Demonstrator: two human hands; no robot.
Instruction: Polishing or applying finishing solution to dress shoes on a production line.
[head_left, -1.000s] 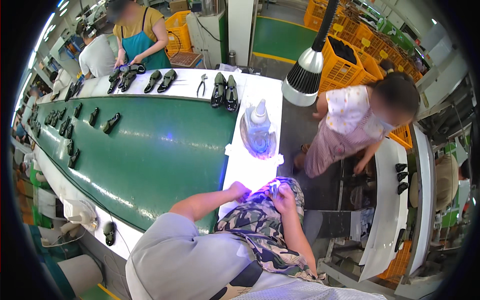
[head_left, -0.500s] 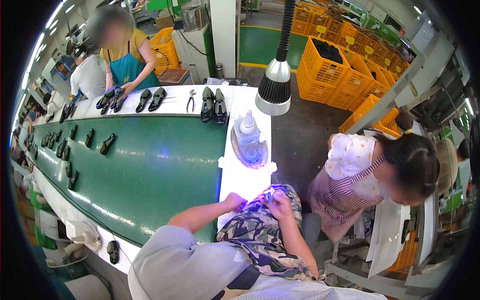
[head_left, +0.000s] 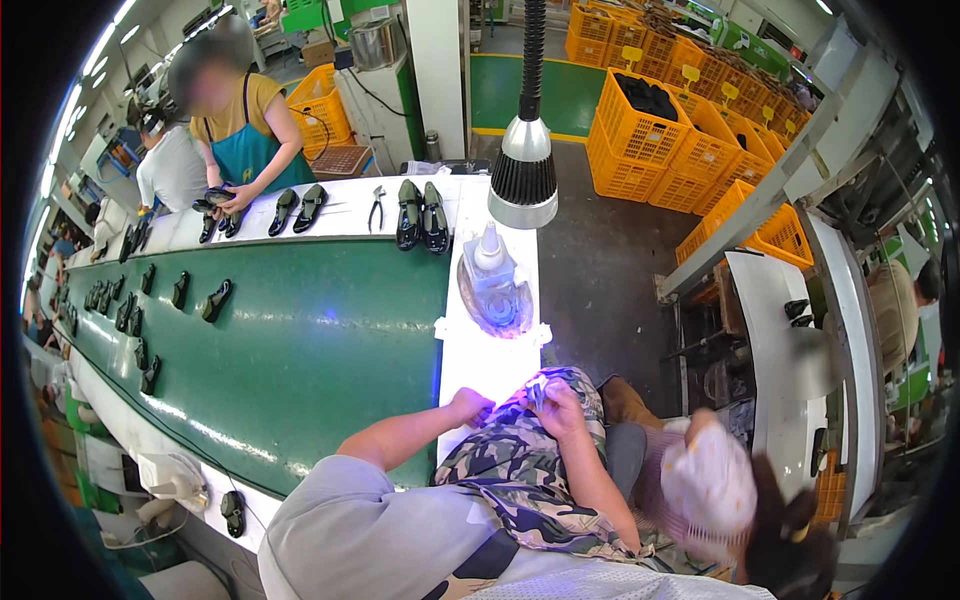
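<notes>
My left hand [head_left: 468, 405] is fisted; right hand [head_left: 560, 408] pinches a small blue-lit piece [head_left: 537, 392]; bottle [head_left: 492, 280] at 12 o'clock on the bench [head_left: 490, 355].

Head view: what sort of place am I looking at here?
Most likely a shoe factory line. A long green conveyor belt carries dark shoes, a pair of black shoes sits on the white bench, and stacked orange crates stand on the floor behind.

green conveyor belt [head_left: 300, 350] noted left of the left hand [head_left: 470, 405]; white bench top [head_left: 490, 365] lit bluish just ahead of it. camouflage-patterned cloth [head_left: 520, 480] seen under the right hand [head_left: 560, 410]. black shoes [head_left: 420, 215] and yellow crates [head_left: 640, 130] recorded far ahead.
</notes>
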